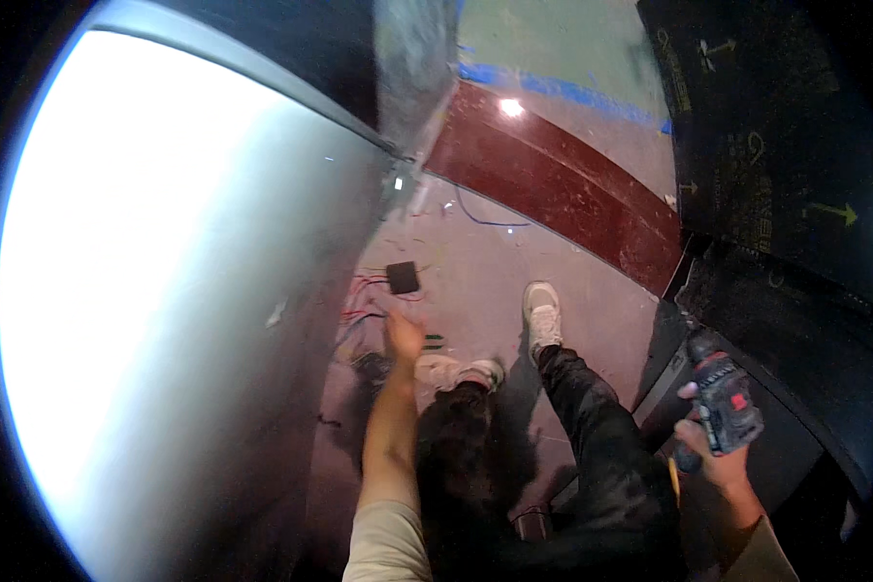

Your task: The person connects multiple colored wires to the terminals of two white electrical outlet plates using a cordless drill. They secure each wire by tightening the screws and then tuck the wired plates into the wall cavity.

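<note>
On the right, my right hand (716, 458) is wrapped round the handle of a dark cordless drill (732, 405) with a red patch on its side. The drill's chuck end points up and away, beside dark panels. My left hand (404, 336) hangs over the floor at the middle, fingers loosely stretched and holding nothing I can see. Just beyond it are a small black square box (403, 277) and thin red and dark wires (361, 315) that run to the left. The left fingertips are blurred against the wires; whether they touch is unclear.
A large, brightly lit white panel (165, 291) takes up the left side. Black boards (776, 145) with yellow printing stand at the right. Ahead, a dark red strip (553, 179) crosses the pale floor (485, 252), with blue tape (572, 92) beyond. My shoes (543, 315) stand between.
</note>
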Motion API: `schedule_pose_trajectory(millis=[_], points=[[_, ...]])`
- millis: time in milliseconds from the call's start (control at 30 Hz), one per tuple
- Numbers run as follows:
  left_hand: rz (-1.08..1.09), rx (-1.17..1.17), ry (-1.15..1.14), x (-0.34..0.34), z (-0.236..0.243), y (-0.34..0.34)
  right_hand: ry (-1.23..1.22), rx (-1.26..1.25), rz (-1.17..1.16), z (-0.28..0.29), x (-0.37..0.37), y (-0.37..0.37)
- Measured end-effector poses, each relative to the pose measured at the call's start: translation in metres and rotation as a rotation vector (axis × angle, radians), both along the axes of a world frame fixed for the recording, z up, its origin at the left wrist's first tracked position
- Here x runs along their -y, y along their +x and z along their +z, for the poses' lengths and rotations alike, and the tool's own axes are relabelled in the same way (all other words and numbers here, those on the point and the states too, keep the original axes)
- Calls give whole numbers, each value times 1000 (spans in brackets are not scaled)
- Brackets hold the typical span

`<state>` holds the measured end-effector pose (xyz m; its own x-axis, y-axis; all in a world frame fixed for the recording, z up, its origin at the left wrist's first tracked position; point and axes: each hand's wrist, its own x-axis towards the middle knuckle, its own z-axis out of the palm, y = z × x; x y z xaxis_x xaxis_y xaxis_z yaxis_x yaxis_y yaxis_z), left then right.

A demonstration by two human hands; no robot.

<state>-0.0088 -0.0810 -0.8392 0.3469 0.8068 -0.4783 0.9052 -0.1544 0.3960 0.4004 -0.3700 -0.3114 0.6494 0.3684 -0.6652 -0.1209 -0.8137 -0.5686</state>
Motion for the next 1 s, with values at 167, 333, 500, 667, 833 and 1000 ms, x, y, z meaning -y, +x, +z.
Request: schedule_pose_trajectory(millis=[167, 333, 500, 667, 833, 1000], points=[[83, -293, 37, -65, -44, 157, -150, 43, -376, -69, 50, 7], [135, -447, 71, -67, -32, 149, -216, -58, -214, -73, 65, 28], [345, 479, -139, -22, 106, 135, -208, -113, 113, -12, 41, 42], [789, 940, -755, 16, 444, 198, 186, -154, 227, 116, 2, 67], [696, 1312, -892, 44, 784, 295, 603, -367, 296, 258, -36, 126], [592, 1456, -937, 56, 920, 229, 975, -551, 425, 362, -107, 80]])
